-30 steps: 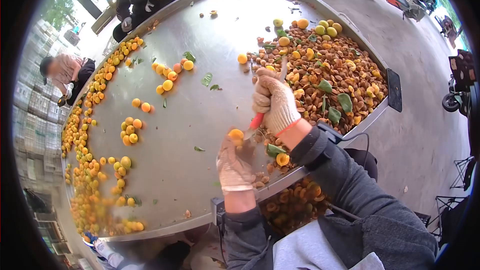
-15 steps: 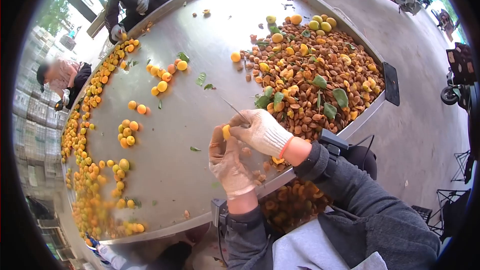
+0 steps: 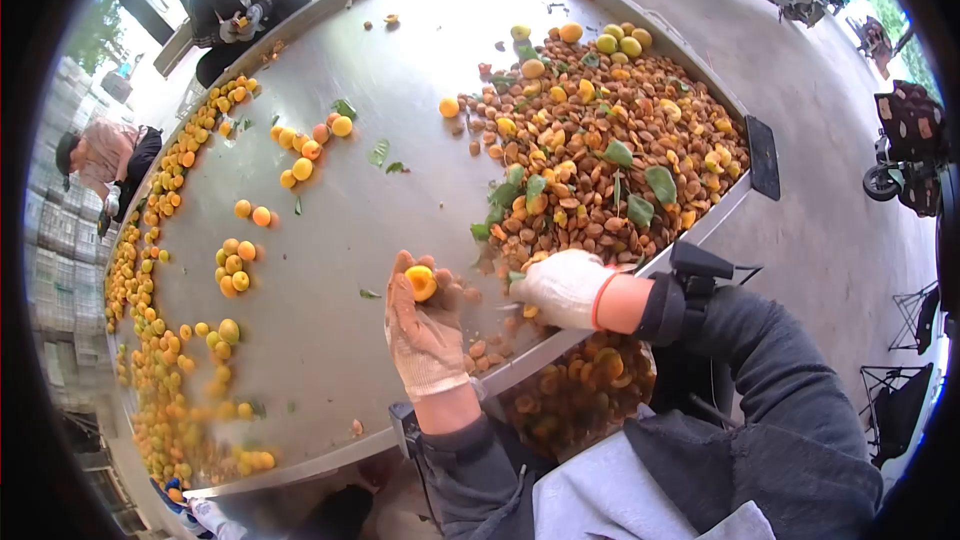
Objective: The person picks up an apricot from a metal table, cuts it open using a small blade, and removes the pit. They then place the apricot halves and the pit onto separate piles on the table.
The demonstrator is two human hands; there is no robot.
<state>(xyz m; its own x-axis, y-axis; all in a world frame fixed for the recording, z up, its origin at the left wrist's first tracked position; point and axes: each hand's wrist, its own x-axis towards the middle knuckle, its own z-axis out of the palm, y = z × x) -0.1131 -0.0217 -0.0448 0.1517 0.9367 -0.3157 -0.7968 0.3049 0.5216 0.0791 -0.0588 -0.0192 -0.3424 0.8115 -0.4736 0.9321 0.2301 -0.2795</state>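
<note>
My left hand, in a pale, stained glove, is turned palm up with an orange-yellow apricot held at its fingers. The apricot looks cut open, with a darker middle. To its right, my gloved right hand is closed above the near edge of the pit pile. A thin knife shows only as a blurred blade under this hand; its handle is hidden. Brown apricot pits, mixed with yellow fruit pieces and green leaves, are heaped beyond my right hand.
The metal table has a raised rim. Whole apricots line its left side, with small clusters nearer the middle. Below the near edge is a container of apricot pieces. Two people sit across the table, one handling fruit.
My hands have parted: the right moved right and down to the pile's near edge, while the left turned palm up, showing the apricot. The far person's hands came together.
</note>
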